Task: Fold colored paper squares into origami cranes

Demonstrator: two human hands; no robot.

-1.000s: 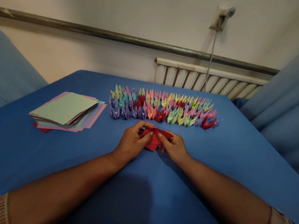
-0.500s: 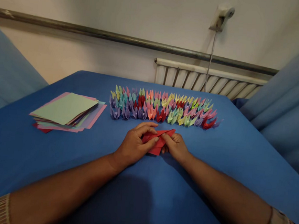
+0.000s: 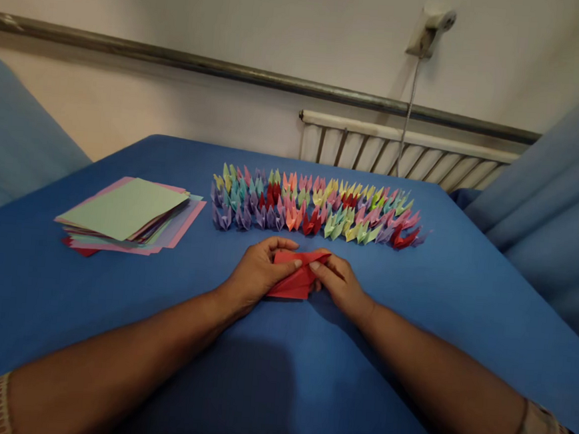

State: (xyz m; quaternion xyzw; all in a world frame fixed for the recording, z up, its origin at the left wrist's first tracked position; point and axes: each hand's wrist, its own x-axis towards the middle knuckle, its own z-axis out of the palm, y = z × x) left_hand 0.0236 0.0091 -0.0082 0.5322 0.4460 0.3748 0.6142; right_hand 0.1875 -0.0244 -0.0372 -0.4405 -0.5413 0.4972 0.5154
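Observation:
A partly folded sheet of red origami paper (image 3: 291, 286) is held between my two hands, just in front of the rows of paper cranes. My left hand (image 3: 259, 271) grips its left side, the thumb lying across the upper face and the fingers curled at the far edge. On the right, my right hand (image 3: 337, 281) pinches the upper right corner between thumb and fingers. Several folded paper cranes (image 3: 336, 227) in many colours stand in close rows beyond the hands. Some of the right fingers are hidden under the paper.
To the left lies an uneven stack of coloured paper squares (image 3: 124, 211), pale green on top. A blue cloth (image 3: 196, 383) covers the table. Behind it are a metal rail (image 3: 231, 68), a radiator (image 3: 365, 149) and a wall socket with a cord (image 3: 426, 37). Blue curtains (image 3: 562, 192) hang at both sides.
The red paper has turned a little and shifted slightly left, showing more of its flat lower face. My left thumb has moved up along it; both hands keep their hold.

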